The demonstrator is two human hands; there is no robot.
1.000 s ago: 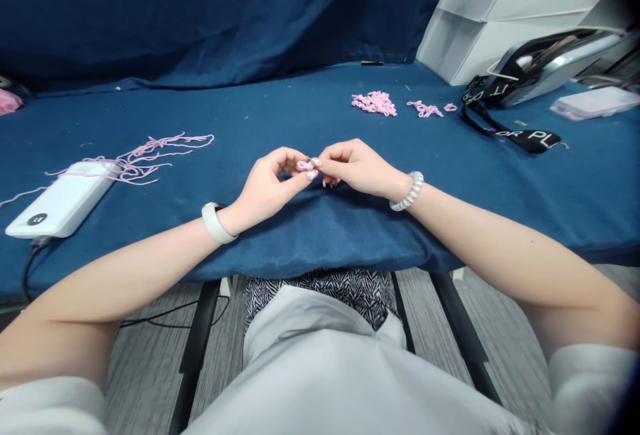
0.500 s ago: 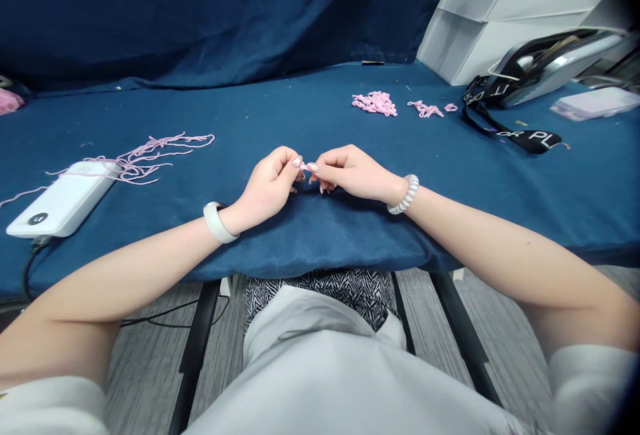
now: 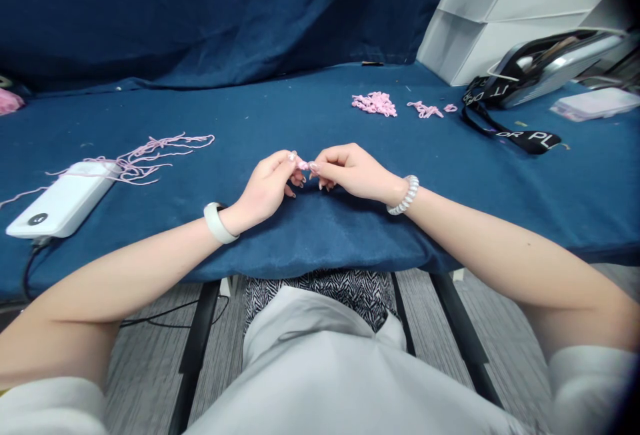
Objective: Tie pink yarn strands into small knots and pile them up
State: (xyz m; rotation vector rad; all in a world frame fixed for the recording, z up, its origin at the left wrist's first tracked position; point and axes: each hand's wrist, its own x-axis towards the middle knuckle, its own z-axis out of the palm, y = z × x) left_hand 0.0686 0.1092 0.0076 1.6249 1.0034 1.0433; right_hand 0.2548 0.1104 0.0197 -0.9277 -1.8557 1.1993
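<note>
The blue-covered table [image 3: 300, 108] carries a white power bank [image 3: 63, 202] at its left edge, pink yarn strands [image 3: 150, 152] touching it, and toward the far right corner pink knotted pieces [image 3: 375, 103], a black lanyard [image 3: 520, 136] and a silver case [image 3: 550, 65].

Pink yarn piece [image 3: 302, 164], navy tablecloth [image 3: 300, 115], white power bank [image 3: 63, 199], zebra-patterned fabric [image 3: 325, 288]

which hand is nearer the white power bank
Left. The left hand sits right of the white rectangular power bank, apart from it; the right hand is farther right, both pinching a small pink yarn piece.
</note>
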